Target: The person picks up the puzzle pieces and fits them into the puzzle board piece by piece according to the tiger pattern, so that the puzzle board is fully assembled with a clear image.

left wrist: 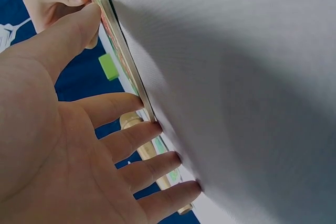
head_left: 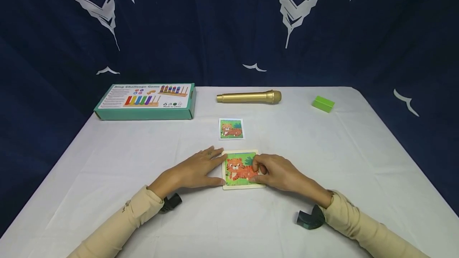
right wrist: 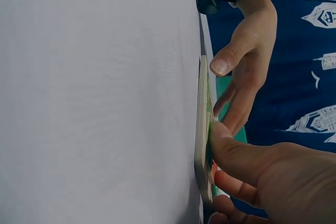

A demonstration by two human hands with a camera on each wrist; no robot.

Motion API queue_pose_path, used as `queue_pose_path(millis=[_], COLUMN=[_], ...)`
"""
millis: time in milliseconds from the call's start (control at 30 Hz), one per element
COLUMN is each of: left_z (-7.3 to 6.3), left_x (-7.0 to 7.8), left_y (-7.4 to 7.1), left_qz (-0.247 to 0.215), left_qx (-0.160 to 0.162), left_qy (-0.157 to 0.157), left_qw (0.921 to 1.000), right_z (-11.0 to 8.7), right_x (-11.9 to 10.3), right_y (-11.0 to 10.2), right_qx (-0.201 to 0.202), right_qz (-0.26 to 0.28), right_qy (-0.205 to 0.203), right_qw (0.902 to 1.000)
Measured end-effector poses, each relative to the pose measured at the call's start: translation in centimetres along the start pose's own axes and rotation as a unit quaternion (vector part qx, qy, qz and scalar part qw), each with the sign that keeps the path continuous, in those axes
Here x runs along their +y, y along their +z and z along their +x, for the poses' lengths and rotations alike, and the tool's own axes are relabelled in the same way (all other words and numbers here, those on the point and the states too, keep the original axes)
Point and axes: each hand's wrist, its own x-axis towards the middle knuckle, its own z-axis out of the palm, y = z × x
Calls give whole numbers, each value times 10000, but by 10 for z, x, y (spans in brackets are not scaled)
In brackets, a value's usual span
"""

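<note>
A square wooden tiger puzzle in a pale frame lies flat on the table between both hands. My left hand rests at its left edge, fingers spread and straight, with the thumb near the lower left corner. The left wrist view shows fingertips along the board's edge. My right hand is over the puzzle's right side, its thumb and curled index finger pinching a puzzle piece there. In the right wrist view the piece is mostly hidden by the thumb. Above the puzzle lies a small matching tiger picture card.
A green Ring Challenge Game box lies at the back left. A gold microphone is at the back middle, and a bright green block at the back right. A dark blue printed curtain hangs behind the white-covered table.
</note>
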Motion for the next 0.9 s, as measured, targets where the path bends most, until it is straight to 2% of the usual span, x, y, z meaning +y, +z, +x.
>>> queue_pose_path(millis=[233, 900], left_z=[1, 1], left_x=[0, -2], left_y=[2, 0], left_qz=[-26, -3], left_qx=[-20, -41], left_qy=[23, 28], left_qw=[10000, 10000], right_z=[-2, 0], right_x=[6, 11], right_y=[-1, 0], right_qx=[-133, -70], right_qz=[414, 559], right_qy=[-251, -455], right_qw=[9987, 9974])
